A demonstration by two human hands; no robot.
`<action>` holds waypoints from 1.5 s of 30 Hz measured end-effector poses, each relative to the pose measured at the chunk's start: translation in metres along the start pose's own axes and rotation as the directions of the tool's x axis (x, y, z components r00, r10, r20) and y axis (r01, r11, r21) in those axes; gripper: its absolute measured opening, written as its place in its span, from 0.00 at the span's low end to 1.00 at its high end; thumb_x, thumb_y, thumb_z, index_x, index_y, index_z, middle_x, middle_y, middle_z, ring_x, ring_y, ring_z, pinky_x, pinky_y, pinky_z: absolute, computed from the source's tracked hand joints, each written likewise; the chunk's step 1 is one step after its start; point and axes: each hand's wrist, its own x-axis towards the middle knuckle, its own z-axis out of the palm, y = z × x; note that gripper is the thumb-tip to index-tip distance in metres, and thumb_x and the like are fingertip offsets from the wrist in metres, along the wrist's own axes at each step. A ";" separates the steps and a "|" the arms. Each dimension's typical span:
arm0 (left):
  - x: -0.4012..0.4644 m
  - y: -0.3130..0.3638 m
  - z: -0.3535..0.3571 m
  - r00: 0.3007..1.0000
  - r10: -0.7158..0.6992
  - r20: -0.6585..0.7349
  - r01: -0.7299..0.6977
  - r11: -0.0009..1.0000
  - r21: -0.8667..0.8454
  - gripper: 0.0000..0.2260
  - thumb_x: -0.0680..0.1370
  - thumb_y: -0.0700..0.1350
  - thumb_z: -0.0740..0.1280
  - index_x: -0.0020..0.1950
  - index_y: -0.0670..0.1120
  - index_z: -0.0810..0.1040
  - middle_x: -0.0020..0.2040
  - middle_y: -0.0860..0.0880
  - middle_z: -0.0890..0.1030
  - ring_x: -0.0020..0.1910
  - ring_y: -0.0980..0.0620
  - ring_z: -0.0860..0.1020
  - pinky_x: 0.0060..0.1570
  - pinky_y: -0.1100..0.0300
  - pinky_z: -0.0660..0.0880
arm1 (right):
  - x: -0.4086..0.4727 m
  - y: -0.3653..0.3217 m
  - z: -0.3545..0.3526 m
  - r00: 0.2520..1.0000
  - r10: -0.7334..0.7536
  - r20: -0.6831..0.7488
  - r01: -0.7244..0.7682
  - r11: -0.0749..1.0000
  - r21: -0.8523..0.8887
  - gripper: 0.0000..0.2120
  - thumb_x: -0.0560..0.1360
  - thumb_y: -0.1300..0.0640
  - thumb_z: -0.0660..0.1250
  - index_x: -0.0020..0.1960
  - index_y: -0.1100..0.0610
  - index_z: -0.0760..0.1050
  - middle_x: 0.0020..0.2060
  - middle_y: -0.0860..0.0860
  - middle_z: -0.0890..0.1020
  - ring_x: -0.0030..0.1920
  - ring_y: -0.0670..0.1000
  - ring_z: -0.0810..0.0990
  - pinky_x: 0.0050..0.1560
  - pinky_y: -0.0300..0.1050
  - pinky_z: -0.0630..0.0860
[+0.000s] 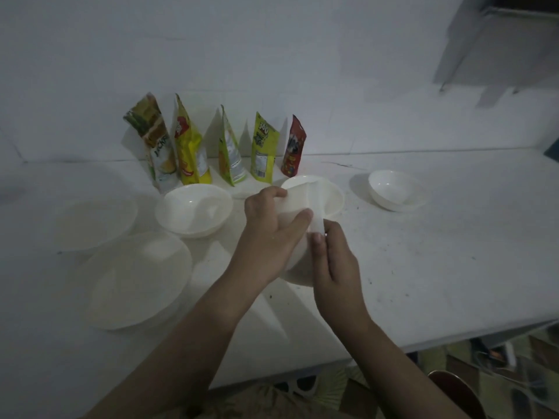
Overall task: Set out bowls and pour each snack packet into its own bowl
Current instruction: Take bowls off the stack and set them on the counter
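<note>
Several snack packets stand in a row against the wall: a green-white one point(157, 146), a yellow one point(189, 146), an orange-green one point(230, 149), a lime one point(263, 146) and a red one point(295, 146). White bowls sit on the white table point(423, 267): one at far left point(96, 222), a large near one point(139, 279), one in the middle point(193, 210), one at right point(393, 190). At centre I hold tilted nested white bowls point(298, 267). My left hand point(272, 225) grips a rim from above. My right hand point(335, 261) pinches the rim edge with thumb and fingers.
The table's front edge runs diagonally at lower right. Beyond it lie a patterned floor with sandals point(496, 355) and a dark chair back point(453, 391). A grey cabinet point(499, 40) hangs at the upper right, and the white wall stands right behind the packets.
</note>
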 end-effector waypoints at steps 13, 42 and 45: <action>0.003 0.015 0.065 0.984 -0.140 -0.112 0.152 0.983 0.104 0.27 0.67 0.47 0.73 0.56 0.50 0.58 0.60 0.49 0.60 0.55 0.50 0.66 0.45 0.61 0.66 | 0.017 0.066 -0.075 0.953 -0.138 0.268 0.168 0.982 -0.091 0.18 0.82 0.46 0.50 0.57 0.56 0.72 0.40 0.52 0.80 0.36 0.49 0.78 0.34 0.51 0.74; 0.027 -0.103 0.043 0.748 -0.542 -0.382 0.288 0.784 -0.549 0.14 0.82 0.43 0.58 0.65 0.42 0.72 0.61 0.42 0.77 0.55 0.44 0.75 0.53 0.50 0.73 | 0.046 0.113 -0.133 0.937 0.168 0.307 0.108 0.696 -0.710 0.13 0.83 0.51 0.53 0.60 0.53 0.72 0.37 0.51 0.80 0.35 0.55 0.76 0.32 0.44 0.68; 0.026 -0.110 0.045 0.713 -0.536 -0.453 0.297 0.815 -0.497 0.13 0.81 0.45 0.58 0.65 0.45 0.71 0.61 0.43 0.75 0.58 0.44 0.75 0.62 0.43 0.73 | 0.037 0.113 -0.127 0.895 0.253 0.366 0.112 0.668 -0.735 0.15 0.83 0.49 0.52 0.63 0.51 0.73 0.46 0.52 0.83 0.45 0.56 0.81 0.37 0.44 0.69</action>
